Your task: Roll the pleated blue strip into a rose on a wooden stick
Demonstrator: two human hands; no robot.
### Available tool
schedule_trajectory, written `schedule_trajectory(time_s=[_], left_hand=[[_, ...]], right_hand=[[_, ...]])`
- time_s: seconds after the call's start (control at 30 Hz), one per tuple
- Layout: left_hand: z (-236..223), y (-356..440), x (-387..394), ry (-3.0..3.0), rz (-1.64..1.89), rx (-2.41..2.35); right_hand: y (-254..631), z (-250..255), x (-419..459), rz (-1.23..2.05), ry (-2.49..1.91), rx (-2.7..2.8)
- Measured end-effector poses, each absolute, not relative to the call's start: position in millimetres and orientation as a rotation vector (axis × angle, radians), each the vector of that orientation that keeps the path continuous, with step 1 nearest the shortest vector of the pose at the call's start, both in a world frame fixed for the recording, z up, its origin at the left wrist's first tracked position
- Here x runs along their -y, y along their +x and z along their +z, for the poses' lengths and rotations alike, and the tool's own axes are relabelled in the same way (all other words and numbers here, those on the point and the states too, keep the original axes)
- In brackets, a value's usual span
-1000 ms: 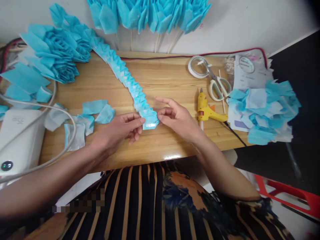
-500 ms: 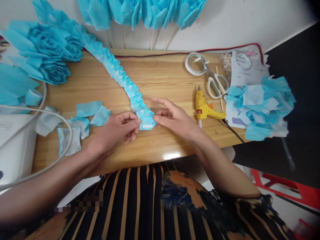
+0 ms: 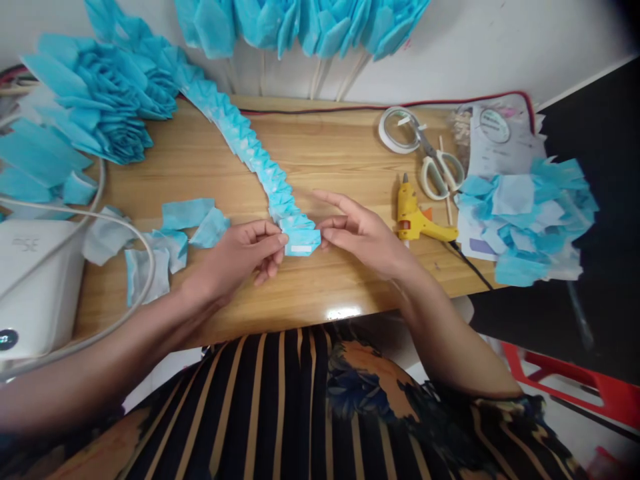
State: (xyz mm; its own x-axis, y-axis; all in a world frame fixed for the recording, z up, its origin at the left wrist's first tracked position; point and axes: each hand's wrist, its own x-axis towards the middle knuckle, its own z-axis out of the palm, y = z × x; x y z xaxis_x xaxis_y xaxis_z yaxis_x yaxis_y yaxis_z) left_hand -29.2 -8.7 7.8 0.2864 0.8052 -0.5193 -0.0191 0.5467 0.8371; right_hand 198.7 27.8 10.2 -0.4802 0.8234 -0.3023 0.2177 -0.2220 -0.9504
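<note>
A long strip of pleated light-blue fabric [image 3: 257, 157] runs diagonally over the wooden table, its near end a flat folded piece with a small white patch on it. At that end's left edge, my left hand [image 3: 245, 253] pinches the fabric between thumb and fingers. My right hand [image 3: 365, 240] is at the opposite edge, thumb and lower fingertips close against it or touching it. Its index finger points out away from the fabric, and the fingers are apart. Loose blue fabric pieces [image 3: 187, 213] lie left of my left hand. A yellow glue gun [image 3: 413, 217] rests right of my right hand.
Blue fabric flowers [image 3: 107, 93] fill the back left; more flowers [image 3: 330, 27] on sticks stand against the wall. White-handled scissors [image 3: 437, 173], a tape roll [image 3: 387, 137] and a heap of blue pieces [image 3: 530, 220] lie right. A white device [image 3: 37, 280] with a looping cable is left.
The view has shifted slightly, so most things sit a little further right. My right thumb no longer overlaps the strip's right edge, which shows more fully. My left hand keeps its pinch.
</note>
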Motion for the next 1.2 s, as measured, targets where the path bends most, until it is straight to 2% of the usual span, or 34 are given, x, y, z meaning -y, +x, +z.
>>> schedule_trajectory(time_s=[0.27,0.7,1.03,1.13,1.2], left_hand=[[5,-31,10,0.839,0.672,-1.134],[5,-34,7,0.651,0.661,-1.041],[6,-33,11,0.862,0.536,-1.105],[6,-33,11,0.873,0.56,-1.116],[6,-33,11,0.878,0.563,-1.11]], right_hand=[[199,14,-16,1.8,-1.26,1.531],[195,14,-19,1.646,-1.346,1.529],[193,10,-18,1.621,-1.307,1.66],[199,13,-14,1.446,-1.346,1.709],[199,20,-6,1.143,-1.423,1.759]])
